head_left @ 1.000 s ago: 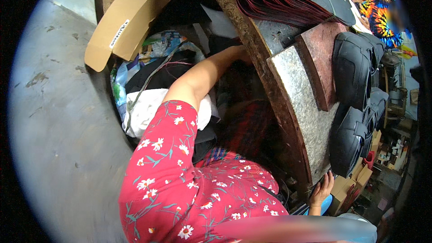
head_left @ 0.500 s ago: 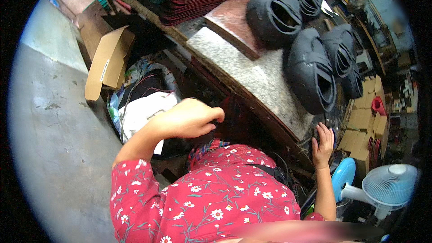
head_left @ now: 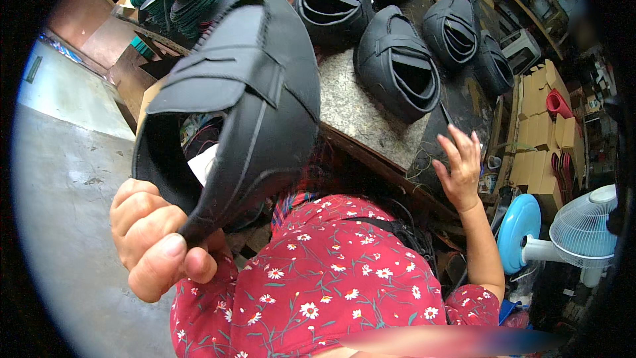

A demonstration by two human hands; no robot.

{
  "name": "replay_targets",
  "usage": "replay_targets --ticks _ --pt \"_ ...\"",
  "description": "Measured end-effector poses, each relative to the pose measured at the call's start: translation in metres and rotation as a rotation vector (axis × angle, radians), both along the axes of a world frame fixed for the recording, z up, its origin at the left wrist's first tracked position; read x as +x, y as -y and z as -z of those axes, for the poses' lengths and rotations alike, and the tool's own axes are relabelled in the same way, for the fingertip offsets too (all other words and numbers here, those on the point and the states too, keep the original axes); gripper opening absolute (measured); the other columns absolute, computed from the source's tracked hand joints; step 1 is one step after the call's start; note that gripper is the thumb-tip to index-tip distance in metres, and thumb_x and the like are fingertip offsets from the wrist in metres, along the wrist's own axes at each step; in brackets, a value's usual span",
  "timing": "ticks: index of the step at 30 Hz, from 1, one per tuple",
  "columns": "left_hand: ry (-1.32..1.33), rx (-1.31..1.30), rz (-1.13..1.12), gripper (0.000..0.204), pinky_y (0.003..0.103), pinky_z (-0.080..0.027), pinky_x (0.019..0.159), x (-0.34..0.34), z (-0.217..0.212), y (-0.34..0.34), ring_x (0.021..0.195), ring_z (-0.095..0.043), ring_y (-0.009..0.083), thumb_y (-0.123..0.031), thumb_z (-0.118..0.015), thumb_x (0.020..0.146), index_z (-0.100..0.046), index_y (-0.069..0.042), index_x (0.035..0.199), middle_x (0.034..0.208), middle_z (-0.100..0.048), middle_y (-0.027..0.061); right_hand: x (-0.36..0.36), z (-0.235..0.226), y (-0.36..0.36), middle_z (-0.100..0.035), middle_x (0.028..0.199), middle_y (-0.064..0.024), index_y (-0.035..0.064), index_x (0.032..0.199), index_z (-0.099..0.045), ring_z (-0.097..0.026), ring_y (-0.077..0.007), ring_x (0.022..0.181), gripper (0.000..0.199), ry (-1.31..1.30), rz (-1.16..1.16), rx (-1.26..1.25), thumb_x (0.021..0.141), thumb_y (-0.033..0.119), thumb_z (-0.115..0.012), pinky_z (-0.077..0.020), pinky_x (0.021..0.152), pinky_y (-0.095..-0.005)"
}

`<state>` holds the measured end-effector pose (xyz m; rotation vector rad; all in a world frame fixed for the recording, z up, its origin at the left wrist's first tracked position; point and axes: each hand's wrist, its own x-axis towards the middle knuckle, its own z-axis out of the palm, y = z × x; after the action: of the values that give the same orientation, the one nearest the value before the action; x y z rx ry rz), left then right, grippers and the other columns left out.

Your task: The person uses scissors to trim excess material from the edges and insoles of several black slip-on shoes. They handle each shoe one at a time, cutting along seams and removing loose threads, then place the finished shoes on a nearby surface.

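A black loafer upper [head_left: 265, 86] with a strap across its front hangs large and close before me. My left hand [head_left: 159, 238] pinches it by the rim of its heel end, thumb outside, and its hollow opening faces left. Through that opening part of the white cloth below shows. My right hand [head_left: 460, 166] is held over the table's near right edge, fingers spread and nothing seen in them. Just beyond its fingertips lies a thin dark pointed thing [head_left: 446, 114], too small to name.
Several more black uppers [head_left: 399, 66] stand on the worktable around a speckled stone slab [head_left: 371, 126]. Stacked green sheets [head_left: 192, 3] lie at the far left. To the right are cardboard boxes [head_left: 530, 159] and a fan [head_left: 583, 225] with a blue base [head_left: 519, 233].
My left hand has come up and nearer, bringing the loafer upper into plain view. My right hand has lifted slightly and its fingers have spread. The view has shifted.
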<state>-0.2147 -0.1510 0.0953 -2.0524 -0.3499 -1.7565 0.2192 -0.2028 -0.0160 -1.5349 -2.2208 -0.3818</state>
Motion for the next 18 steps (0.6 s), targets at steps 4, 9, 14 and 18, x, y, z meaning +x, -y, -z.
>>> replay_targets --ticks 4,9,14,18 --pt "0.065 0.051 -0.157 0.032 0.032 -0.027 0.042 0.03 -0.005 -0.002 0.044 -0.032 0.0106 -0.043 -0.05 0.104 -0.043 -0.012 0.11 0.06 -0.047 -0.0004 -0.025 -0.031 -0.03 -0.055 0.141 -0.0125 0.0127 0.137 -0.057 -0.057 -0.0298 0.117 0.062 -0.027 -0.15 0.11 0.08 0.028 -0.077 -0.0465 0.101 -0.0447" --pt "-0.237 -0.069 0.145 0.036 0.026 -0.031 0.047 0.062 0.005 0.002 0.05 -0.04 0.0095 -0.028 -0.071 0.08 -0.056 -0.017 0.111 0.065 -0.046 -0.0022 -0.032 -0.039 -0.085 -0.063 0.12 -0.005 0.0159 0.137 -0.058 -0.059 -0.0268 0.101 0.072 0.131 -0.062 0.072 0.072 0.032 -0.082 -0.0509 0.085 -0.0377" --pt "-0.476 -0.175 0.356 0.03 0.025 -0.031 0.047 0.123 0.053 -0.003 0.051 -0.041 0.009 -0.021 -0.072 0.072 -0.064 -0.013 0.1 0.064 -0.042 -0.0055 0.019 -0.036 -0.121 -0.059 0.123 -0.005 0.022 0.141 -0.055 -0.06 -0.0266 0.101 0.071 0.139 0.056 0.121 0.075 0.023 -0.081 -0.0545 0.085 -0.0391" --pt "-0.493 -0.302 0.336 0.025 0.026 -0.035 0.05 0.162 0.102 -0.015 0.054 -0.044 0.0105 -0.018 -0.071 0.076 -0.067 -0.013 0.099 0.063 -0.041 -0.0056 0.048 -0.038 -0.106 -0.046 0.149 -0.0065 0.0245 0.143 -0.053 -0.062 -0.0279 0.113 0.064 -0.042 0.108 0.015 0.084 0.014 -0.076 -0.055 0.093 -0.0392"
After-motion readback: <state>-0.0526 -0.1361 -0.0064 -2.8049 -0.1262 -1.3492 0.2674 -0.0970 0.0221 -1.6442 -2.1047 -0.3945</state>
